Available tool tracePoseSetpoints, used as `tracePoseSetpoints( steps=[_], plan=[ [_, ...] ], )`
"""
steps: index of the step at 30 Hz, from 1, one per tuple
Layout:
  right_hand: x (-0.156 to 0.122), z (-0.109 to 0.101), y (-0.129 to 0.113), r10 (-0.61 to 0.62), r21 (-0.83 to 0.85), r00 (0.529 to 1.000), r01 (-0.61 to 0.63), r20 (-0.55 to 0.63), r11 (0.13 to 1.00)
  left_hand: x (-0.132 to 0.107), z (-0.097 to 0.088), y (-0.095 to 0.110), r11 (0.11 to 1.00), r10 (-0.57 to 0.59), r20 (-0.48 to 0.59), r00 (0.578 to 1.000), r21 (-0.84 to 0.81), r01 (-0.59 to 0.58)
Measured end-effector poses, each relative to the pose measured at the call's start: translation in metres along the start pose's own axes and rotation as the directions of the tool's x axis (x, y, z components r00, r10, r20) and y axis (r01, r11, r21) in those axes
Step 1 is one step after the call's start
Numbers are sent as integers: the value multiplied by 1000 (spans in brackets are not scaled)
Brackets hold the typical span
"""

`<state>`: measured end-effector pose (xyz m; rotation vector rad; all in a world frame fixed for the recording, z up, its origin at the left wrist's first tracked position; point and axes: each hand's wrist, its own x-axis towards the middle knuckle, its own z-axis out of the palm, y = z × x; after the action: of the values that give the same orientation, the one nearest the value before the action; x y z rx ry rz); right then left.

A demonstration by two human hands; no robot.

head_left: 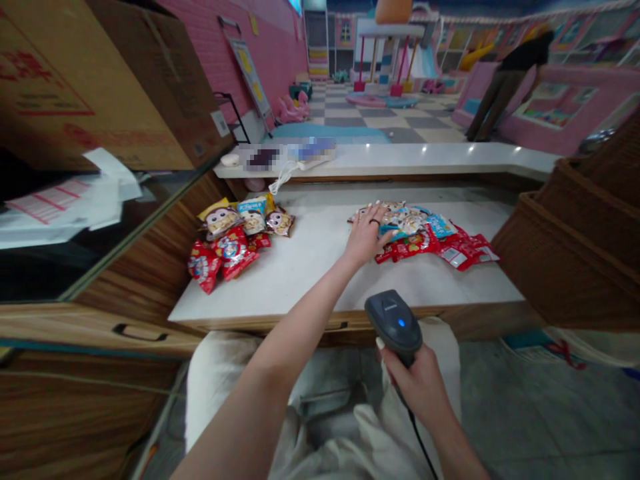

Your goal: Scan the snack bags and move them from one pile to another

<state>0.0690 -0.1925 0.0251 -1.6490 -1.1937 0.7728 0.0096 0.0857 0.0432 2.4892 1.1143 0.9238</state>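
Observation:
My left hand [366, 235] reaches across the white desk [310, 267] and rests on a pile of snack bags, its fingers spread over a blue-and-white bag [406, 221]. Red snack bags [463, 250] lie beside and beneath that one, to the right. Low in front of my lap, my right hand [423, 383] is wrapped round the handle of a dark grey barcode scanner [395, 323]. A blue light glows on the scanner's top, and its black cable runs downward. On the desk's left side sits another group of red, yellow and blue snack bags [233, 250], apart from both hands.
A cardboard box [165, 87] and papers [75, 200] stand on the left counter. Brown woven baskets [575, 253] border the desk's right end. A raised white ledge [425, 157] runs along the back, holding a white cable [285, 175]. A person [510, 80] bends over far right.

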Motion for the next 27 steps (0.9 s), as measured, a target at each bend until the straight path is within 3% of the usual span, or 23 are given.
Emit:
tracePoseSetpoints(
  steps=[4, 7, 9, 13, 15, 19, 24, 27],
  plan=[
    [-5, 14, 7, -3, 0, 999, 3, 35, 1000, -72, -39, -26, 998, -30, -150, 988, -63, 21],
    [-8, 23, 9, -13, -14, 998, 14, 60, 1000, -137, -71, -58, 991, -129, -254, 959, -69, 116],
    [-9, 27, 8, -17, -23, 995, 20, 94, 1000, -177, -96, -82, 970, -242, -367, 898, -64, 236],
    [-11, 32, 4, -17, -20, 982, 21, 188, 1000, -233, -146, -128, 901, -357, -588, 726, -13, 433],
    [-13, 35, 2, -11, -22, 981, 16, 194, 1000, -247, -165, -148, 851, -407, -617, 673, 12, 525],
    [-18, 41, -3, -19, -35, 984, 26, 179, 999, -252, -184, -178, 753, -550, -545, 633, 4, 657],
    [-20, 43, -11, -41, -31, 979, 48, 200, 998, -244, -188, -193, 745, -606, -482, 633, -65, 664],
    [-19, 43, -13, -41, -36, 980, 49, 196, 998, -248, -190, -192, 771, -589, -521, 618, -133, 623]
  ],
)
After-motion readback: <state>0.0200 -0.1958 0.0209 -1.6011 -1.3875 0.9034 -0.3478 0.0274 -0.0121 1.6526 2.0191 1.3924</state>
